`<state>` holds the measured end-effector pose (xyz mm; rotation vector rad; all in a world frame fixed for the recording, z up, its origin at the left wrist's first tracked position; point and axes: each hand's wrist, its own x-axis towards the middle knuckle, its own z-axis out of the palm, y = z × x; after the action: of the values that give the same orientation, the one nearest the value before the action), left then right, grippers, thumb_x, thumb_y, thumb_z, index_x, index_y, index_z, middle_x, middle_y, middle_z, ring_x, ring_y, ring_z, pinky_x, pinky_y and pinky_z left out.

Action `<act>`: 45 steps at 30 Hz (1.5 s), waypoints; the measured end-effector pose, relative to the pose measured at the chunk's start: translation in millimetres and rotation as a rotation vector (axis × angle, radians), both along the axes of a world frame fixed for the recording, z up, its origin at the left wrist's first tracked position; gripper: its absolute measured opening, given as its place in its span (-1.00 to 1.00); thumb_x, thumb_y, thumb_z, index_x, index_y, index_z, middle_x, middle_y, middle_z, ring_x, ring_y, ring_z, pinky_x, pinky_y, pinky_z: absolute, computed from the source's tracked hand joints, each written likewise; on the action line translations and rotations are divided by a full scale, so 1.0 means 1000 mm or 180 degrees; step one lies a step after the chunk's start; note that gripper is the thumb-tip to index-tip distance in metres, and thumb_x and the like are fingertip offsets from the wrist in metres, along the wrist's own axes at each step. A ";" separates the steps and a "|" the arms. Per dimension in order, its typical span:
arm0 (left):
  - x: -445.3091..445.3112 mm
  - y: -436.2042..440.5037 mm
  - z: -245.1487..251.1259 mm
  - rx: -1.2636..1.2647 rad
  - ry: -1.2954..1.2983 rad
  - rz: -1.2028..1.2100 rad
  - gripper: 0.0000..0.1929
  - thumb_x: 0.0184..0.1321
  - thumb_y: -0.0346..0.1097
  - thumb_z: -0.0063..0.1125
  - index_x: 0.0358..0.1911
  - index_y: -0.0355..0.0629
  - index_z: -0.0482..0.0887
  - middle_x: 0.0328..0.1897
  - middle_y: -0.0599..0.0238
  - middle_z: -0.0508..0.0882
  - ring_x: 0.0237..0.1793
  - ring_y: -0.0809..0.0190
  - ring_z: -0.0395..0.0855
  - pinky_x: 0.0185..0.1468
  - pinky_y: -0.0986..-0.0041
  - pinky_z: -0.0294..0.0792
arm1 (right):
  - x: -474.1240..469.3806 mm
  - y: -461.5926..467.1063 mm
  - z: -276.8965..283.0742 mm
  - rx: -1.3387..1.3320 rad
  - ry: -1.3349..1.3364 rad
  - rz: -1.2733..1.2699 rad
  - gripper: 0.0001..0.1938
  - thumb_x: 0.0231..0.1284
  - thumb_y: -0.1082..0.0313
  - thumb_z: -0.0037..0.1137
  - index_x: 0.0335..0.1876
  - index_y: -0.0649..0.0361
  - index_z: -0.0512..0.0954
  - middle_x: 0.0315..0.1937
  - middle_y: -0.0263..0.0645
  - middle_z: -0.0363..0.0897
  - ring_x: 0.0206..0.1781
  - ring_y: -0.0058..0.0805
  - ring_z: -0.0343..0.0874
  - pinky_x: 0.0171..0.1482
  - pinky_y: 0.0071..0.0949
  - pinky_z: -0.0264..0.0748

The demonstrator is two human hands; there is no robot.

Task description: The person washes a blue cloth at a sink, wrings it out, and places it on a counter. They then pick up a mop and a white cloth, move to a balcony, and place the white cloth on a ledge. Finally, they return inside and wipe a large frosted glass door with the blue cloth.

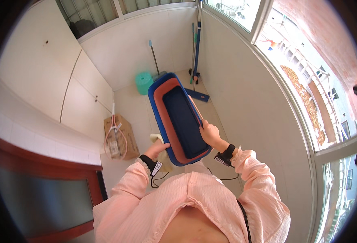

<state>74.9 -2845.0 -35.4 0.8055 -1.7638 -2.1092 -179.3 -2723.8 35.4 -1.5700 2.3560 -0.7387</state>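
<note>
A long rectangular tub (181, 121) with a blue rim, an orange-red inner wall and a dark blue floor is held tilted in front of me. My left hand (157, 148) grips its left rim near the close end, thumb over the edge. Pressed in that same hand, a pale yellow cloth (165, 162) hangs down beside the tub. On the opposite long side, my right hand (210, 132) is closed around the rim. Along that side runs a thin orange-pink strip (195, 107), partly covered by my fingers; I cannot tell what it belongs to.
A pink-framed racket (116, 142) leans on a cardboard box (132, 136) at left. Beyond the tub are a turquoise stool or bucket (144, 82), a long-handled tool (154, 57) and a blue flat mop (197, 94) in the corner. Cabinets (84, 88) line the left; windows (288, 60) the right.
</note>
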 end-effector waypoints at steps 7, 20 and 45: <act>-0.075 -0.169 0.007 0.0297 -0.0415 0.0965 -0.56 0.04 -0.45 0.08 0.06 -0.43 0.43 -0.12 0.10 0.63 -0.15 0.15 0.63 -0.07 0.37 0.51 | -0.102 -0.187 0.024 0.0441 -0.0277 0.0445 -0.59 0.31 0.00 -0.14 -0.15 0.27 0.45 -0.27 0.16 0.61 -0.16 0.17 0.59 -0.08 0.00 0.50; -0.186 -0.455 -0.074 0.0127 -0.0525 0.1237 -0.60 0.02 -0.48 0.04 0.01 -0.41 0.53 -0.09 0.14 0.64 -0.12 0.17 0.63 -0.04 0.38 0.45 | -0.397 -0.523 0.022 0.0651 -0.1525 -0.0672 -0.49 0.28 0.08 0.00 0.17 0.37 0.37 -0.20 -0.10 0.59 -0.16 -0.43 0.60 -0.25 -0.43 0.57; -0.318 -0.650 -0.171 0.0005 -0.2086 0.0283 -0.49 0.03 -0.40 0.07 0.13 -0.37 0.43 0.05 -0.13 0.46 0.09 -0.11 0.42 0.22 0.25 0.27 | -0.617 -0.795 -0.111 -0.0600 -0.1189 -0.1103 -0.55 0.09 0.19 0.25 -0.01 0.37 0.46 -0.18 -0.07 0.60 -0.11 -0.26 0.58 -0.05 -0.34 0.47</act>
<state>-243.0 -3495.2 -205.9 1.6850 -1.9540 -1.9095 -796.6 -3518.3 -75.2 -0.9739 2.3422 -1.2383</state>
